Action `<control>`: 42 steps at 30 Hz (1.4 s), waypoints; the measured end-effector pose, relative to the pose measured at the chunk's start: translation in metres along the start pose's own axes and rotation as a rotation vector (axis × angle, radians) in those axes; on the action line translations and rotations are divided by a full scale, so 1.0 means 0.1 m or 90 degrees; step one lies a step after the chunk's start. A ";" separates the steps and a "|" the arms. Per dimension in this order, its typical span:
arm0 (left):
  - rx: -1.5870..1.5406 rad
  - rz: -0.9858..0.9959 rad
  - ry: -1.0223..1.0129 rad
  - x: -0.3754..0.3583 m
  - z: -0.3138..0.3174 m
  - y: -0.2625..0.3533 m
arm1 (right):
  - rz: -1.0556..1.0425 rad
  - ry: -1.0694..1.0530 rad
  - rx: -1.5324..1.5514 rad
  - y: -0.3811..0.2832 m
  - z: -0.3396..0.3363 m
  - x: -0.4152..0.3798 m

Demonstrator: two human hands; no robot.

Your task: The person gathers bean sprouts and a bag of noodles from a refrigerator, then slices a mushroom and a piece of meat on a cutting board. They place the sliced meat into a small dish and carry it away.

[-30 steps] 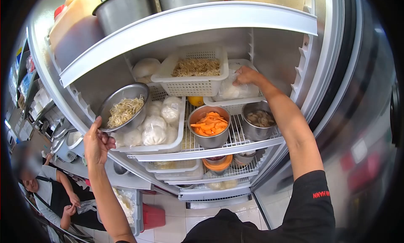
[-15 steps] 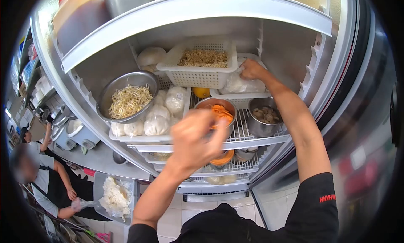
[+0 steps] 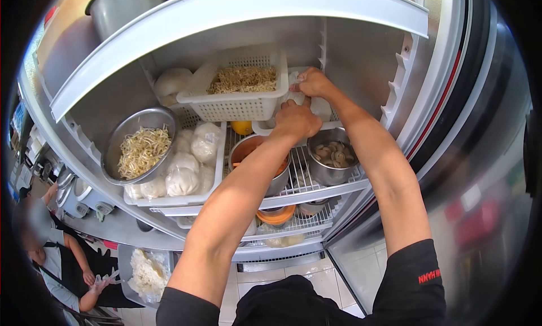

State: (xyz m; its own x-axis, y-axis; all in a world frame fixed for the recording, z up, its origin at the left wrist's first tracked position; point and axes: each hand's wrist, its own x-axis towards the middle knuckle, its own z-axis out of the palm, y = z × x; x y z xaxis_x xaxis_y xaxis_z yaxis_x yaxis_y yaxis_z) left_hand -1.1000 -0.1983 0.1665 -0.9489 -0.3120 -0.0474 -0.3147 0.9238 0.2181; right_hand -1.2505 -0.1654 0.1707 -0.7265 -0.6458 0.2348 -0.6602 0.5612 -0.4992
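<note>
Both of my hands reach into the open refrigerator, at a clear plastic bag [image 3: 320, 109] with whitish contents. The bag lies in a low white basket [image 3: 337, 124] at the back right of the shelf. My right hand [image 3: 314, 82] pinches the bag's upper part, fingers closed. Just below and to its left, my left hand [image 3: 298, 120] is closed on the bag too, its fingertips partly hidden. Beside them a taller white basket [image 3: 234, 110] holds bean sprouts [image 3: 243, 79]. Under my left forearm is a metal pot [image 3: 276, 185] with orange pieces, partly covered.
A metal bowl of sprouts [image 3: 141, 151] tilts at the shelf's left, beside bagged white balls [image 3: 183, 173]. A metal pot of sliced brown pieces [image 3: 333, 155] stands right. Above runs a white shelf edge [image 3: 237, 22]. At lower left, a co-worker [image 3: 62, 264] sits by a grey tub [image 3: 131, 289].
My left hand has moved from in front of the shelf up and back to the plastic bag, beside my right hand. The view has shifted, so the shelf appears further left.
</note>
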 end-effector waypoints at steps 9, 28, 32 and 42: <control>-0.002 -0.014 0.020 0.20 -0.08 -0.09 | -0.111 0.030 -0.088 -0.25 0.07 -0.05; -0.099 0.051 0.123 0.06 0.00 -0.28 | -0.096 -0.022 -0.194 -0.14 -0.14 0.03; -0.124 0.060 0.130 0.11 0.06 -0.28 | -0.037 0.008 -0.260 -0.21 -0.27 0.08; -0.049 0.072 0.047 0.00 0.01 -0.29 | 0.124 0.121 -0.364 -0.24 -0.14 0.81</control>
State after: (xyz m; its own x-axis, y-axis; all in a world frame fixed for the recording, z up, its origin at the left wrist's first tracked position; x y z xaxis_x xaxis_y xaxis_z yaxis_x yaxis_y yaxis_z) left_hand -1.0906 -0.2249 0.1592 -0.9729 -0.2253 0.0521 -0.2008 0.9350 0.2924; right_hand -1.2961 -0.2235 0.2134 -0.8299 -0.4300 0.3554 -0.4716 0.8811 -0.0350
